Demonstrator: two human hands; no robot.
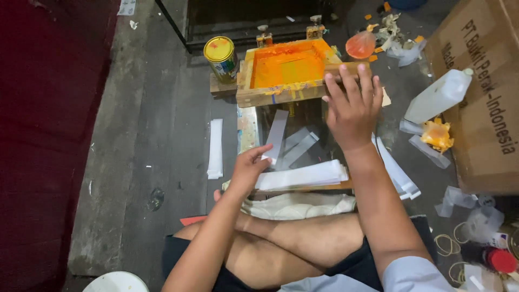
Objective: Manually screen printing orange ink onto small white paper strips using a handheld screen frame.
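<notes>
Screen-printing frame [286, 73] — wooden, its mesh flooded with orange ink — stands tilted up at the far end of a glass work plate [303, 141] on the floor, in front of the seated person's crossed legs. Right hand [352, 105] reaches forward with the arm nearly straight, palm down and fingers [346, 81] spread; the fingertips lie over the frame's near right corner and wooden side rail, gripping or pressing the wood. Left hand [250, 165] is held lower and nearer the body, forearm angled inward, thumb and forefinger pinching the bottom end of a clear plastic strip [277, 135] that lies lengthwise on the glass. Just right of that hand sits a stack of white strips [305, 176] on the near edge of the plate. Another small stack of strips [215, 148] lies on the floor to the left — well apart from the frame. A yellow-lidded ink can [220, 57] stands just beside the frame's left corner. A white plastic bottle [439, 96] leans against a cardboard box [481, 119] at right.
</notes>
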